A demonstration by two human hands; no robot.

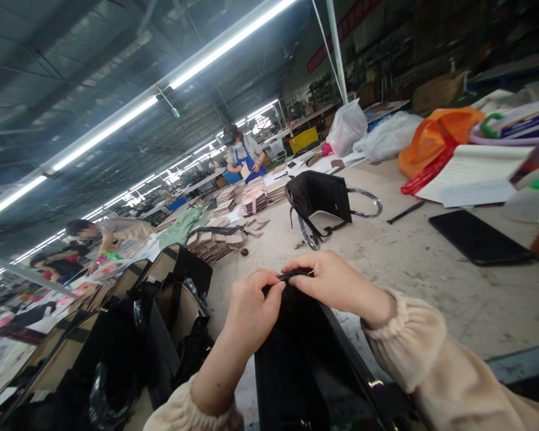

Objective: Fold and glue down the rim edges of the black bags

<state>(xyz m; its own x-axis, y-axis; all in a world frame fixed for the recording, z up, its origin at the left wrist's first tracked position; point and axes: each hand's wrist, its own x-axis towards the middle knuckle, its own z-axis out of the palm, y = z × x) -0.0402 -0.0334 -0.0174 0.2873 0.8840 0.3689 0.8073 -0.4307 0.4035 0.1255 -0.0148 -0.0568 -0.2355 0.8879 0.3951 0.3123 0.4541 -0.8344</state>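
A black handbag (pixel 287 359) stands in front of me at the table's near edge, its far top edge between my hands. My left hand (pixel 256 305) pinches that edge between thumb and fingers. Close beside it, my right hand (pixel 323 278) grips the same edge, thumb below and fingers on top. Gold-coloured metal fittings show low on the bag. Beyond my hands a smaller black handbag (pixel 321 197) lies tilted on the table, its handles wrapped in clear plastic.
Several black bags with tan insides (pixel 175 317) crowd the left. Stacked cut pieces (pixel 218 242) lie behind them. To the right are a black phone (pixel 478 236), a dark pen-like tool (pixel 405 212), an open notepad (pixel 480 173) and an orange bag (pixel 444 134). A co-worker (pixel 245 155) stands farther back.
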